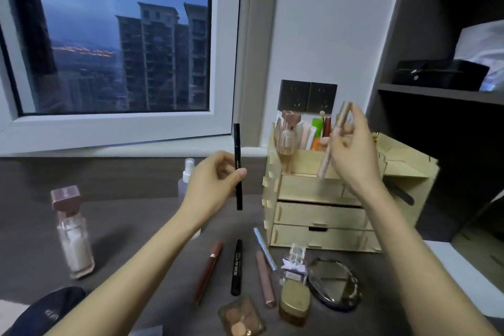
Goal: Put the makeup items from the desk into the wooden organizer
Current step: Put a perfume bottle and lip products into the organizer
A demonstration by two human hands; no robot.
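Mid-task, stowing slim pencils. Far right on dark desk: wooden organizer, top compartments part-filled. Above it, right hand, fingers curled round a beige pencil tilted over the front compartment. Left hand (centre, well apart) pinching an upright black pencil. Next, probably: lowering the beige tip into a slot, then letting go.
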